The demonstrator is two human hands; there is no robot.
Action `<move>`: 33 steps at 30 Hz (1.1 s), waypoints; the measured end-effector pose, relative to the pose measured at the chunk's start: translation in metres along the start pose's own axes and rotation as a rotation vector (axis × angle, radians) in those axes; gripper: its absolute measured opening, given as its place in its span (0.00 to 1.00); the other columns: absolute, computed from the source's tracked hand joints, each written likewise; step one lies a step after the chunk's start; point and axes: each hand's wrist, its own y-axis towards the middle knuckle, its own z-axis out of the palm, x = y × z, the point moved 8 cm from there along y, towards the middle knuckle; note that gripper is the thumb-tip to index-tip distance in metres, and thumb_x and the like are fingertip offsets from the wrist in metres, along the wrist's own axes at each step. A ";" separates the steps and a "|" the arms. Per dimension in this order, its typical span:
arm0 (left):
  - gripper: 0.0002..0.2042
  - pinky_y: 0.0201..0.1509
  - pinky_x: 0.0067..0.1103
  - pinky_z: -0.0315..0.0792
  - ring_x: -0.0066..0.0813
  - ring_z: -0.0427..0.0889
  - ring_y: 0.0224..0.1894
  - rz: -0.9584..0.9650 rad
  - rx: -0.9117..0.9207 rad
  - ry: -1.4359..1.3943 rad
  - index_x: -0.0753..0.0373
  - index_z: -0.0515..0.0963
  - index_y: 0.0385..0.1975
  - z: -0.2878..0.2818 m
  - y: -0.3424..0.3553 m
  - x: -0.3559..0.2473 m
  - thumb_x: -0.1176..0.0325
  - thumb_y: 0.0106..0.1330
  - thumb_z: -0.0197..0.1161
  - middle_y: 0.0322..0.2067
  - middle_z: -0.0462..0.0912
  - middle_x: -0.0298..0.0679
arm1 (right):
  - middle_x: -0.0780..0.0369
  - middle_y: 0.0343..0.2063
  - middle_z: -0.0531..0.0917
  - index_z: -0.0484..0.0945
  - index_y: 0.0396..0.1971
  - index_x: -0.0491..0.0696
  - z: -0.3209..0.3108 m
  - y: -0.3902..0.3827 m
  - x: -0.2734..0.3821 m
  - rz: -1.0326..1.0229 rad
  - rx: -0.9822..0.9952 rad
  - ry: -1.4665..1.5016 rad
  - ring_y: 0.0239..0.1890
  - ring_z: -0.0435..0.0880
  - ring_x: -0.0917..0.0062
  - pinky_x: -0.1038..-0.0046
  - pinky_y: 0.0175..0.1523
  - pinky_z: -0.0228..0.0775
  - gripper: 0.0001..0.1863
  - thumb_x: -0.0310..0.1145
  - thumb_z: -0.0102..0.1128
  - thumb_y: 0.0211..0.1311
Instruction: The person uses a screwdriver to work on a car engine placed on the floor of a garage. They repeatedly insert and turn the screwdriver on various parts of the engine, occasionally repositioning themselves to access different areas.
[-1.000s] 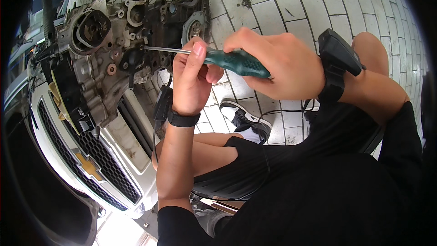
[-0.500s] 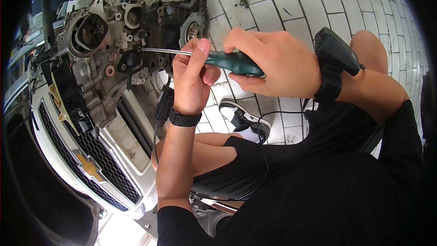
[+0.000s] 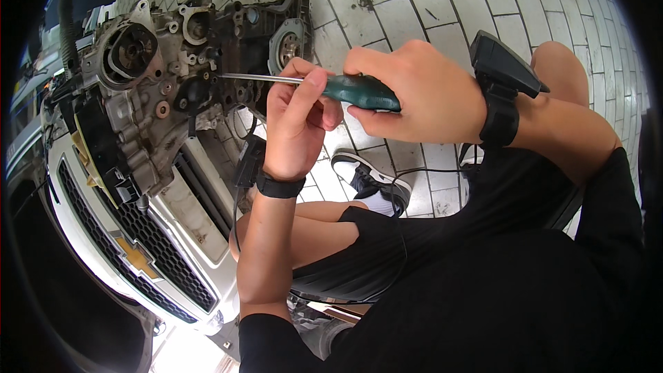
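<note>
A screwdriver with a dark green handle [image 3: 360,92] lies across the view, its thin metal shaft pointing left. My right hand [image 3: 421,93] is wrapped around the back of the handle. Near the front of the handle, my left hand [image 3: 298,114] pinches the tool between thumb and fingers where the shaft begins. The shaft's tip reaches a black fitting [image 3: 197,93] on the side of a greasy engine block [image 3: 242,34]; whether it sits in a screw is too small to tell. A round opening [image 3: 131,55] shows on the engine's left part.
Below the engine is a white car front with a black honeycomb grille [image 3: 155,235]. Pale floor tiles [image 3: 469,0] spread behind. My shoe [image 3: 369,183] rests beneath my hands. A black cable [image 3: 404,249] runs over my lap, and a dark device [image 3: 507,65] is strapped to my right wrist.
Both hands and the screwdriver have shifted slightly right. My left fingers have moved a little along the tool. The view has tilted slightly.
</note>
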 end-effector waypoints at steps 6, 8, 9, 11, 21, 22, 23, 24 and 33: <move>0.09 0.27 0.19 0.64 0.19 0.71 0.21 0.004 0.000 -0.001 0.63 0.75 0.40 -0.002 -0.002 0.002 0.63 0.77 0.61 0.21 0.77 0.34 | 0.57 0.19 0.79 0.75 0.39 0.48 0.003 -0.002 0.000 0.018 0.030 -0.013 0.24 0.83 0.55 0.63 0.29 0.74 0.13 0.32 0.70 0.57; 0.09 0.28 0.19 0.65 0.19 0.71 0.21 0.001 0.002 -0.013 0.63 0.75 0.40 -0.004 -0.003 0.001 0.63 0.77 0.61 0.22 0.77 0.34 | 0.58 0.19 0.79 0.75 0.39 0.48 0.006 -0.001 -0.001 0.009 0.039 -0.013 0.24 0.83 0.55 0.62 0.29 0.74 0.13 0.32 0.69 0.57; 0.09 0.28 0.19 0.65 0.19 0.71 0.21 0.002 -0.009 -0.014 0.63 0.75 0.40 -0.005 -0.004 0.001 0.63 0.77 0.61 0.22 0.77 0.34 | 0.58 0.19 0.79 0.75 0.39 0.48 0.007 0.000 -0.001 0.004 0.044 -0.013 0.24 0.83 0.55 0.62 0.29 0.74 0.13 0.32 0.69 0.57; 0.10 0.28 0.19 0.65 0.19 0.71 0.21 0.003 -0.030 -0.015 0.63 0.75 0.40 -0.007 -0.005 0.001 0.63 0.77 0.61 0.22 0.77 0.34 | 0.58 0.18 0.79 0.75 0.39 0.49 0.010 0.000 -0.001 -0.010 0.017 -0.012 0.23 0.82 0.56 0.61 0.29 0.73 0.14 0.33 0.70 0.57; 0.10 0.30 0.18 0.66 0.18 0.73 0.24 -0.006 -0.078 0.035 0.62 0.75 0.40 -0.024 -0.008 0.005 0.61 0.78 0.62 0.22 0.76 0.31 | 0.55 0.24 0.81 0.72 0.41 0.47 0.013 0.005 0.003 0.003 -0.001 -0.072 0.27 0.81 0.53 0.59 0.31 0.71 0.16 0.33 0.70 0.60; 0.10 0.30 0.17 0.66 0.18 0.74 0.24 -0.005 -0.074 0.026 0.62 0.76 0.42 -0.025 -0.008 0.006 0.61 0.78 0.62 0.23 0.76 0.31 | 0.55 0.24 0.81 0.72 0.41 0.47 0.015 0.005 0.002 0.012 0.010 -0.038 0.26 0.81 0.52 0.59 0.31 0.71 0.15 0.32 0.70 0.61; 0.10 0.31 0.17 0.66 0.18 0.74 0.25 -0.004 -0.070 0.017 0.63 0.76 0.43 -0.025 -0.008 0.006 0.61 0.78 0.62 0.23 0.77 0.31 | 0.54 0.24 0.81 0.72 0.41 0.47 0.016 0.004 0.000 0.020 0.020 -0.003 0.26 0.80 0.52 0.59 0.31 0.70 0.15 0.32 0.69 0.61; 0.11 0.31 0.17 0.67 0.18 0.74 0.25 -0.007 -0.093 0.014 0.64 0.77 0.45 -0.024 -0.008 0.004 0.62 0.77 0.62 0.24 0.77 0.32 | 0.54 0.24 0.81 0.72 0.41 0.47 0.017 0.004 -0.001 0.028 0.030 0.031 0.26 0.80 0.52 0.59 0.30 0.70 0.14 0.32 0.69 0.62; 0.13 0.32 0.17 0.67 0.17 0.74 0.25 0.020 -0.079 0.061 0.67 0.79 0.48 -0.024 -0.001 0.003 0.61 0.76 0.64 0.25 0.77 0.32 | 0.54 0.23 0.79 0.74 0.37 0.46 0.014 0.008 -0.013 0.088 -0.025 0.121 0.26 0.79 0.51 0.57 0.32 0.68 0.11 0.33 0.67 0.64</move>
